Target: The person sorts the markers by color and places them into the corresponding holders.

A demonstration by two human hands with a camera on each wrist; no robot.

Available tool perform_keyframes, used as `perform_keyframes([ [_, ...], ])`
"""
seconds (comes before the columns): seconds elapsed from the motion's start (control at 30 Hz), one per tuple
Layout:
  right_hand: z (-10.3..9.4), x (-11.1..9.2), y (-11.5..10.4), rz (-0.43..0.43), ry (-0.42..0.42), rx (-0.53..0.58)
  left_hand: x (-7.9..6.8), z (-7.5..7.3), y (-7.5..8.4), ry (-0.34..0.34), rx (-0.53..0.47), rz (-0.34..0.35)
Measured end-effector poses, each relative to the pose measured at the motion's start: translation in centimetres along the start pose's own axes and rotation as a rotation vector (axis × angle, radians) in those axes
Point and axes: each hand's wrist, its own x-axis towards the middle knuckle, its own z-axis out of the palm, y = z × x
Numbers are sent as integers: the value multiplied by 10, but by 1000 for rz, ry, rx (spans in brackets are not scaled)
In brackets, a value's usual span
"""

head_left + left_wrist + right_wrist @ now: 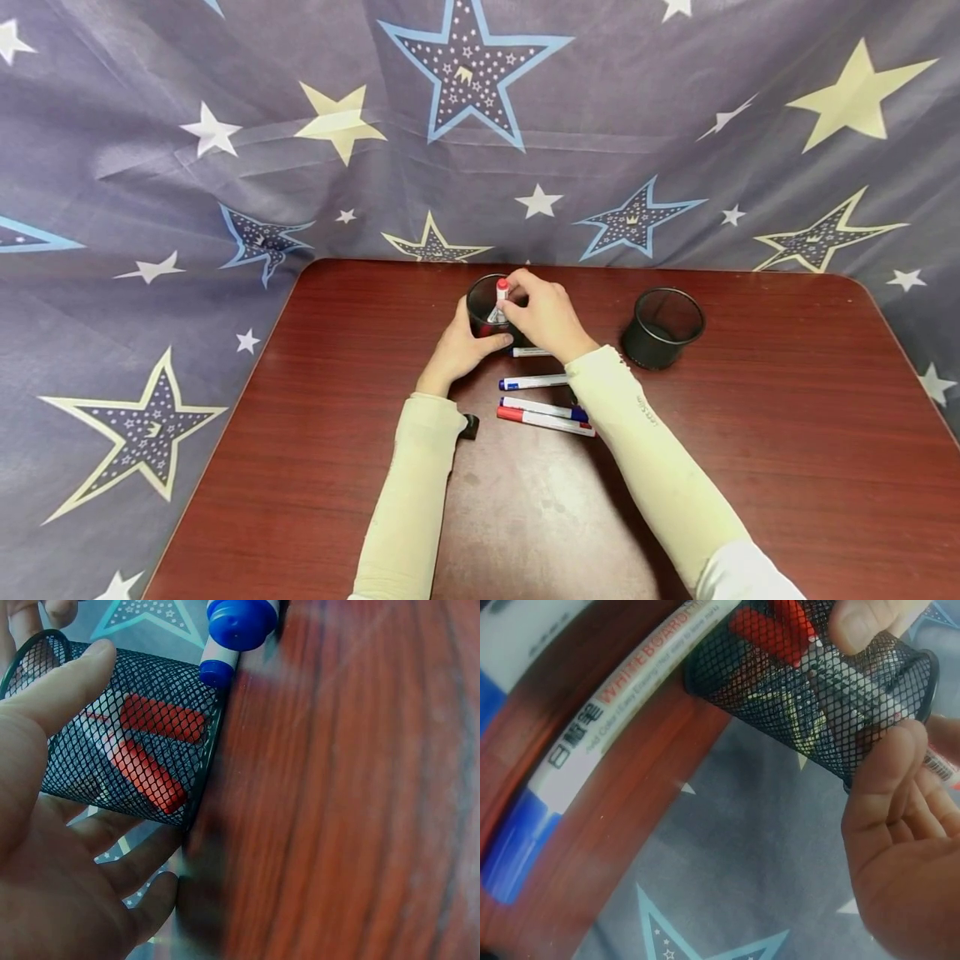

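Note:
My left hand grips a black mesh pen cup near the table's back edge, thumb across the near side. In the left wrist view two red marker ends show through the mesh, low in the cup. My right hand is at the cup's rim and pinches a red-ended whiteboard marker, which stands partly inside the cup. The right wrist view shows the thumb and fingers of my right hand close at the rim, around the protruding marker end.
Below the cup lie a blue marker, another blue marker, a third blue marker and a red marker. A second black mesh cup stands to the right on the brown table. Star-patterned cloth hangs behind.

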Motion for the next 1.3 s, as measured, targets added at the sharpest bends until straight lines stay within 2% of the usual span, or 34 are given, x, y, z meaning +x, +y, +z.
perform_keyframes([
  [0.37,-2,0,-1,39,-30,-18,1,1,-4,6,12,27],
  [0.83,-6,-4,0,20,-45,-6,2,1,-4,10,13,32],
  [1.07,-20,-16,2,-11,40,59,1,4,-3,11,13,17],
  [1.2,-34,-30,0,-2,115,86,0,4,-1,13,16,2],
  [1.3,-44,-45,-1,17,127,98,-1,2,0,15,18,-5],
])
